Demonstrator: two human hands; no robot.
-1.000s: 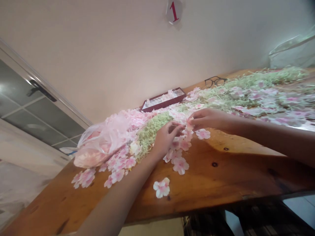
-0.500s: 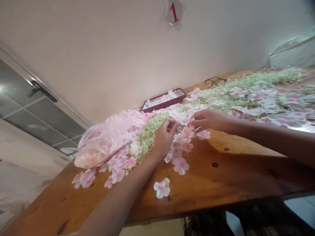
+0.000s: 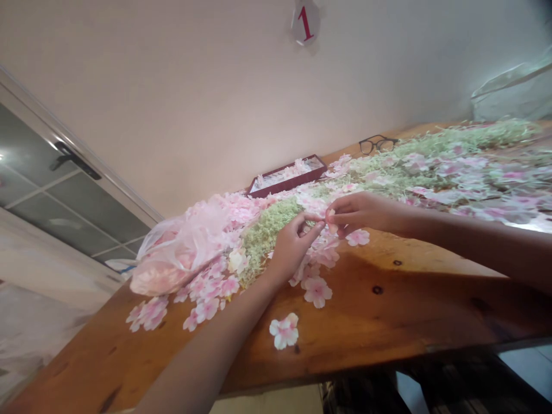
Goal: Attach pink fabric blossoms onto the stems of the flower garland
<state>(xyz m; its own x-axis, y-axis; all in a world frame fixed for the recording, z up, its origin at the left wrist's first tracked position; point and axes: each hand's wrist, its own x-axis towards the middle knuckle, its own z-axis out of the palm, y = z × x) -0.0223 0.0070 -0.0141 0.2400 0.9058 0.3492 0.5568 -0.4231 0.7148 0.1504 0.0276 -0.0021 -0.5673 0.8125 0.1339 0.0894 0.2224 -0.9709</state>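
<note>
Over the pile, my two hands meet fingertip to fingertip. My left hand (image 3: 293,244) is closed in a pinch, thumb against forefinger; whatever lies between them is too small to make out. Pinched in my right hand (image 3: 361,213) is a pale pink artificial flower (image 3: 331,222), partly covered by the fingers. Below them, pink and white artificial flowers (image 3: 318,291) lie in a loose trail on the wooden table (image 3: 345,333). A heap of pale green stems (image 3: 267,230) sits just behind my left hand. One single flower (image 3: 284,331) rests apart near the front edge.
A sheer bag of pink petals (image 3: 168,259) stands at left. Behind the pile is a dark red tray (image 3: 284,185) holding petals. Eyeglasses (image 3: 378,144) lie near the wall, and more stems and flowers (image 3: 466,167) spread to the right.
My hands have come together: the left fingertips moved right and the right hand slightly left, with the pink flower now between them. The things on the table look unmoved.
</note>
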